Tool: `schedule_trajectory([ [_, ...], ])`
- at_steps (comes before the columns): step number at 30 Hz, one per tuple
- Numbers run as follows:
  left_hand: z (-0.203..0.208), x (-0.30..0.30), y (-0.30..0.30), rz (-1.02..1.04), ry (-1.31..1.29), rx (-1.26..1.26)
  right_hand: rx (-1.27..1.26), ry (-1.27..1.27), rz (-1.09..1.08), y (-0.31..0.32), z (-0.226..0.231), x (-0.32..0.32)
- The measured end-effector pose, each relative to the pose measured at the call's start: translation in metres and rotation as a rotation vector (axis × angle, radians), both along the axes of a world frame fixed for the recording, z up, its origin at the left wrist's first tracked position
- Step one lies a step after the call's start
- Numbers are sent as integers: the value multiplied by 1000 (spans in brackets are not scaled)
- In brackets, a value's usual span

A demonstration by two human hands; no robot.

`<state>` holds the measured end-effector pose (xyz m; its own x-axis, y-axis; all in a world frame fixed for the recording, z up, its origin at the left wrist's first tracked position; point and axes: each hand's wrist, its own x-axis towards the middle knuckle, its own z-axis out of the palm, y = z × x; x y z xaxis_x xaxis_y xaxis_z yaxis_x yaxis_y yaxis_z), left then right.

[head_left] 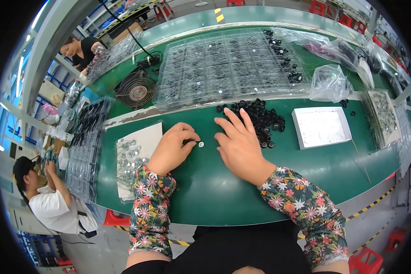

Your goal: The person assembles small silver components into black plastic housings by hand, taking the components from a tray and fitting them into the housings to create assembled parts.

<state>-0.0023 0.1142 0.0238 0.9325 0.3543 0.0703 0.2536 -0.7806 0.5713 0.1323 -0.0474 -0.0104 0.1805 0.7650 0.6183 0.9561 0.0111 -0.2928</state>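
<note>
My left hand [176, 145] is closed in a pinch low over the green table. At its fingertips shows a small part with a bright round end [201, 144]; the fingers hide the rest of it. My right hand [242, 147] is open with its fingers spread, holding nothing. Its fingertips reach the near left edge of a heap of small round black parts [262, 119]. To the left of my left hand lies a pale board [151, 133] with several small clear and silvery pieces [130, 157] on it, partly behind my sleeve.
A white open box [322, 125] stands right of the heap. Beyond a ledge lie clear compartment trays [228, 61], a round black fan [137, 89] and a plastic bag [329, 83]. More trays [84, 150] line the left edge. Two other people [55, 201] work at the left.
</note>
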Motion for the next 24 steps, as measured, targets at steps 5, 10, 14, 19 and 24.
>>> schedule_trajectory([
  [5, -4, -2, 4, -28, -7, -61, -92, 12, -32, 11, -5, -7],
  [10, -12, -4, 9, -45, -11, 26, -81, -84, -34, 18, -14, -8],
  [14, 1, -3, -6, -107, -95, 207, -33, -144, -47, 18, -12, -8],
  [19, -4, 3, -13, -117, -22, 236, -27, -151, -39, 19, -15, -7],
  [24, -7, 10, -18, -136, -40, 261, -30, -132, -31, 8, -11, -3],
])
